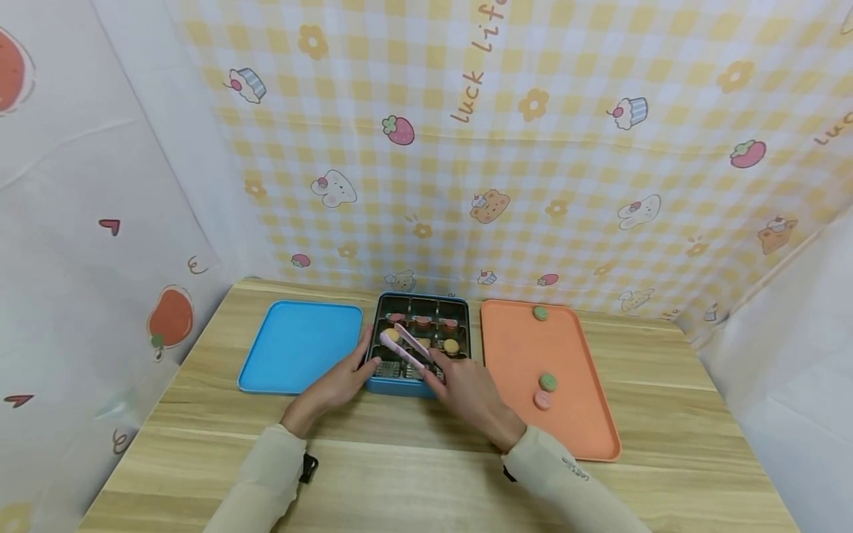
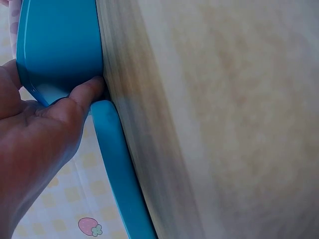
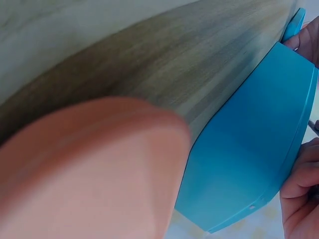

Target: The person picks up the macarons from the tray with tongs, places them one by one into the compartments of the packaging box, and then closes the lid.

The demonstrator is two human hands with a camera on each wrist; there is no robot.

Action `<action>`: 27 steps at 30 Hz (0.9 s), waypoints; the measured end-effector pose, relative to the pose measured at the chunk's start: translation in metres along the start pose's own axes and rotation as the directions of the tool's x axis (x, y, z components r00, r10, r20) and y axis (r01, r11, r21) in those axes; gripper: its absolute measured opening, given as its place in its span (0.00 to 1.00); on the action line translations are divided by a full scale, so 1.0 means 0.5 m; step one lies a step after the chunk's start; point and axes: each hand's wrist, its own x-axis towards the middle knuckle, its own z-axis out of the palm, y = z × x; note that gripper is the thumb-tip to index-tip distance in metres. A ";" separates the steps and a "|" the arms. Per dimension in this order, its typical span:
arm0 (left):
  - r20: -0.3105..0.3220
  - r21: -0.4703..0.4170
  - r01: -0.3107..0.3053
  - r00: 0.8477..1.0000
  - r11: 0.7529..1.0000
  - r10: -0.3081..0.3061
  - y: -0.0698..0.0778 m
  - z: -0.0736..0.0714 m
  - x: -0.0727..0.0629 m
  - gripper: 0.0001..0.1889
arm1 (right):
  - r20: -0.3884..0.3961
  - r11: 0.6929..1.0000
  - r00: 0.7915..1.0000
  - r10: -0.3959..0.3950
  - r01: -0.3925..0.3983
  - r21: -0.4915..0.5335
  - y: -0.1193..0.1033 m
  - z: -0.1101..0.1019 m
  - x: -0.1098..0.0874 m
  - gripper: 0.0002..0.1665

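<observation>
A blue tin box [image 1: 393,386] with a black compartment insert stands mid-table. My left hand [image 1: 341,383] holds its left side, fingers along the outer wall and thumb at the rim; the left wrist view shows this hand [image 2: 45,129] against the tin wall. Pink tongs [image 1: 408,354] are gripped in my right hand [image 1: 469,389], above the front of the box. Their tips are at a yellow macaron [image 1: 392,335] in the left compartment; whether they pinch it I cannot tell. Another yellow macaron [image 1: 451,346] sits at right, and red macarons [image 1: 422,320] lie in the row behind.
An orange tray [image 1: 516,340] at right bears a green macaron [image 1: 540,314] at the back, plus another green macaron [image 1: 548,382] beside a pink macaron [image 1: 543,400]. Left of the box lies a blue lid or tray [image 1: 303,344]. Behind the wooden table [image 1: 393,474] hangs a checked cloth.
</observation>
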 end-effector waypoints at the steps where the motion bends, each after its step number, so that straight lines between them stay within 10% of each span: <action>1: 0.000 0.001 0.000 1.000 1.000 0.000 -0.001 0.000 0.000 0.37 | 0.002 1.000 1.000 0.002 -0.002 -0.001 0.000 0.000 0.000 0.22; 27: 0.014 -0.019 -0.025 1.000 0.999 0.025 -0.001 0.000 0.001 0.37 | 0.047 0.999 0.998 0.033 -0.034 0.031 -0.002 -0.006 0.000 0.21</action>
